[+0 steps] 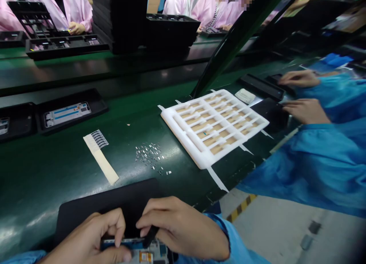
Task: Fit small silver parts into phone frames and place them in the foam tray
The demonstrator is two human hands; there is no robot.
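Note:
At the bottom of the view, my left hand (91, 237) pinches the edge of an open phone assembly (140, 252), which shows a circuit board and is partly cut off by the frame. My right hand (177, 228) curls over it from the right, with a short black plastic tool (150, 236) held at the fingertips. The tool's tip is hidden behind my fingers. Beneath both hands lies a black mat (105, 203). Farther forward on the green bench, a scatter of small metal parts (148, 155) sits out of reach of my fingers.
A white foam tray (213, 127) with tan compartments is taped to the bench, next to a barcode label strip (100, 153). A black tray (68, 113) holds a phone. A co-worker's blue-sleeved hands (303, 96) work at the right; pink-coated people sit beyond.

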